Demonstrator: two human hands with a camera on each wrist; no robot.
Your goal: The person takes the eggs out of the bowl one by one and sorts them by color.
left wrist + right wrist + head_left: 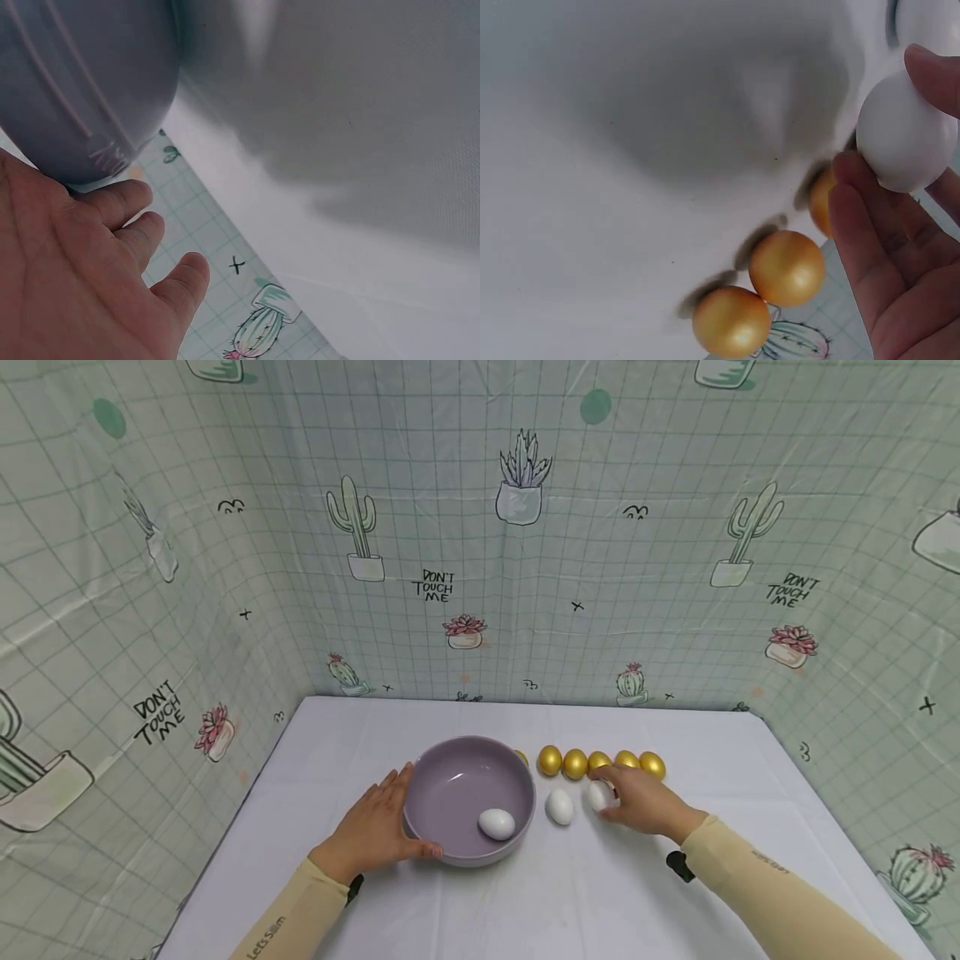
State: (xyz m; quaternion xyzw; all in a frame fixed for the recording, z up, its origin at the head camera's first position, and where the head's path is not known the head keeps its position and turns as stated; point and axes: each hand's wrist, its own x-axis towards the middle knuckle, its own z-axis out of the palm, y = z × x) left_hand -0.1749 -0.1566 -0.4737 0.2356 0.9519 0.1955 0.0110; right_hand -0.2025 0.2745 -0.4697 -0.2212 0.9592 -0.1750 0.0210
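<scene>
A purple-grey bowl [468, 860] stands on the table with one white egg [497, 824] inside. My left hand [378, 827] rests against the bowl's left side, fingers fairly straight and thumb near the front rim. In the left wrist view those fingers [124, 202] lie by the bowl's outer wall [82, 82]. To the right, my right hand [648, 799] holds another white egg [600, 795] between thumb and fingers. The right wrist view shows this egg [906, 133] pinched just behind the golden eggs. Between bowl and right hand lies a third white egg [559, 807].
Several golden eggs [575, 764] form a row behind the white ones, the leftmost partly hidden by the bowl. A white cloth covers the table [360, 727]. Printed fabric walls [480, 560] rise at the back and both sides.
</scene>
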